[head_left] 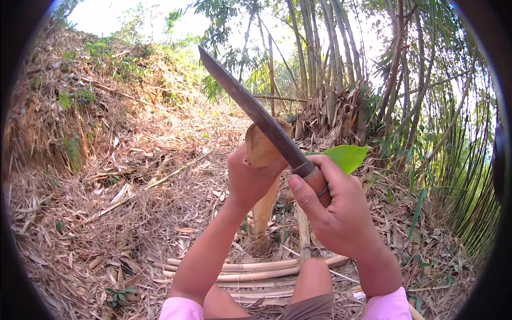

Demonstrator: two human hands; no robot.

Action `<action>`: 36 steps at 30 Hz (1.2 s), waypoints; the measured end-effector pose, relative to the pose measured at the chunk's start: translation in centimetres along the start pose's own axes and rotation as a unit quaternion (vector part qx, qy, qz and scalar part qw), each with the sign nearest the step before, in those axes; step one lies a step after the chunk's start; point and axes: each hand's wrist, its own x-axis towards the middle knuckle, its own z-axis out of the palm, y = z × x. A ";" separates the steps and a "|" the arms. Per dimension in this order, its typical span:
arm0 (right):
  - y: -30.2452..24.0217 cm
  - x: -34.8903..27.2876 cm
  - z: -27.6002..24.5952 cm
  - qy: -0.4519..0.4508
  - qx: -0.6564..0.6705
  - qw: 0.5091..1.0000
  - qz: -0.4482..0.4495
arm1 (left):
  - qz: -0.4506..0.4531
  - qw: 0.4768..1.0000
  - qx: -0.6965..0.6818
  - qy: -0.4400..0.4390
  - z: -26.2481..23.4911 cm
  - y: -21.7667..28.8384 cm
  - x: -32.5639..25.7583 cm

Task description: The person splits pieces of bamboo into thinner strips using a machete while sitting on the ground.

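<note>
In my right hand is a machete, its dark blade pointing up and to the left. The fingers wrap its short wooden handle, with the thumb laid along it. My left hand is closed around the upper part of a pale tan, post-like piece that stands up from the ground. Its broad brown top shows above that hand, and the blade passes in front of it. Whether the piece is solid wood or a bamboo sheath I cannot tell. A green leaf shows behind my right hand.
Several cut bamboo strips or poles lie crosswise by my knees, and a thin pole stretches away from me. Dry leaves cover the ground. A bamboo clump grows beyond, and a littered bank rises at left.
</note>
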 end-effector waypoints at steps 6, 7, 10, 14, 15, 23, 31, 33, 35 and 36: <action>0.4 0.2 0.2 0.002 0.014 1.000 -0.007 | -0.025 0.998 -0.061 -0.010 -0.2 0.1 0.1; 0.6 0.1 0.4 0.015 0.018 1.000 -0.015 | -0.034 0.997 -0.074 -0.016 0.0 0.2 0.1; 0.9 -0.1 0.7 0.032 0.018 0.999 -0.031 | -0.030 0.996 -0.085 -0.010 0.3 -0.2 0.1; 1.2 0.5 0.2 0.031 0.009 0.999 -0.024 | 0.013 1.000 -0.008 -0.010 0.2 -0.4 0.2; 1.1 0.5 -0.1 0.027 0.011 0.999 -0.019 | 0.015 1.000 -0.003 -0.011 0.3 -0.3 0.2; 1.2 0.4 0.0 0.012 0.032 0.999 -0.018 | 0.005 0.999 -0.042 -0.008 0.3 -0.6 -0.1; 1.3 1.7 -1.6 -0.052 -0.077 0.995 0.039 | 0.032 0.999 -0.004 -0.021 0.4 -0.4 -0.3; 2.2 1.4 -0.3 -0.026 -0.072 0.997 -0.010 | 0.020 1.000 -0.011 -0.002 0.5 -1.2 -0.7; 2.7 1.4 0.0 -0.017 -0.060 0.998 -0.028 | -0.028 0.998 -0.047 0.011 0.4 -2.2 -0.9; 2.8 1.7 -0.4 -0.022 -0.051 0.998 -0.021 | -0.007 1.000 -0.010 -0.011 0.2 -2.1 -0.8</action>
